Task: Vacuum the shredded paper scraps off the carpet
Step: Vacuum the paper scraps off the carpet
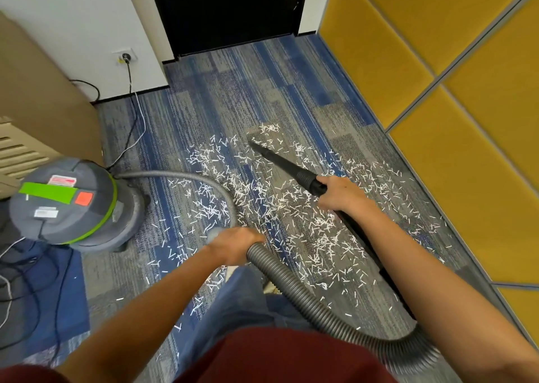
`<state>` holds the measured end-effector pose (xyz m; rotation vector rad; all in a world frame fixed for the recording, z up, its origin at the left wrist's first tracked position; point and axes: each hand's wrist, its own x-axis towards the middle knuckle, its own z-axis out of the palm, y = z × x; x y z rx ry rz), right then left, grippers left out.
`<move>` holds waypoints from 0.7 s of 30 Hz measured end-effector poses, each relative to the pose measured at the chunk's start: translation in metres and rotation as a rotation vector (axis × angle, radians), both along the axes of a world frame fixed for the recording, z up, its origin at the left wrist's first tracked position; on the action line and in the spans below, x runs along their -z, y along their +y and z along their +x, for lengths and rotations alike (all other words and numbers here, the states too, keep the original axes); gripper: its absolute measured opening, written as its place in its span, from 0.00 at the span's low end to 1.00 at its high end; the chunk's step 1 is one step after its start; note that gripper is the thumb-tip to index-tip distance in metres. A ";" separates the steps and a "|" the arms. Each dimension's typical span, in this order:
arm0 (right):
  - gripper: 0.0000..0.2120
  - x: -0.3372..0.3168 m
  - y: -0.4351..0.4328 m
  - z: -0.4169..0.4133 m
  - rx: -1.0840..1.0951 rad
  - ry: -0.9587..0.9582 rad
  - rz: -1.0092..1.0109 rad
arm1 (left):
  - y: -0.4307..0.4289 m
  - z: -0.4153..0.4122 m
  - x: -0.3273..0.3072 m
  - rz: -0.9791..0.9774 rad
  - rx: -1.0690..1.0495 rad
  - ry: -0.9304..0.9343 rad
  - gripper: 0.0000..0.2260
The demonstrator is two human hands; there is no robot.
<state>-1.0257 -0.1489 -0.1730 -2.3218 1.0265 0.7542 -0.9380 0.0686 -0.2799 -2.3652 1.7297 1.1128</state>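
- Red shirt (277,356) and a blue trouser leg (242,295) fill the bottom of the view, with the person leaning over the mess
- Ribbed grey hose (306,298) loops low past the leg and curls back up on the right toward the wand; that slack probably lets the wand swing freely
- Left hand (236,241) has its fingers wrapped round the hose at mid-run, likely lifting it so it neither drags through the litter nor tugs on the wand
- Right hand (339,194) grips the black wand (284,163) at its collar, arm stretched forward, which gives aim over the far end
- From that grip the wand slopes down and away to the left; its narrow tip (255,145) is at or just above the carpet (227,91), I cannot tell which, near the far edge of the litter
- Scraps (291,216), short white strips, lie thick on the carpet between the hands and out to both sides, thinning toward the right; a small cluster sits just beyond the tip. Very little looks cleared, so the job seems to be at an early stage
- Vacuum (70,204), a grey drum with a green band, stands on the left, clear of most scraps, the hose leaving its side
- Cord (132,120) runs from beside the drum up to the socket (126,56) on the white wall
- Dark door (227,9) closes the far end, with yellow panels (437,91) along the right
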 end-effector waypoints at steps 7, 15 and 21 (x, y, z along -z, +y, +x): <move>0.29 -0.010 0.004 0.012 0.041 0.026 -0.018 | -0.001 0.024 -0.004 -0.017 0.077 -0.011 0.08; 0.27 0.001 0.053 0.058 -0.055 0.025 -0.048 | 0.024 0.063 -0.002 0.020 0.066 0.006 0.10; 0.27 0.001 0.085 0.089 -0.140 0.025 -0.065 | 0.049 0.082 0.001 0.009 0.052 0.002 0.09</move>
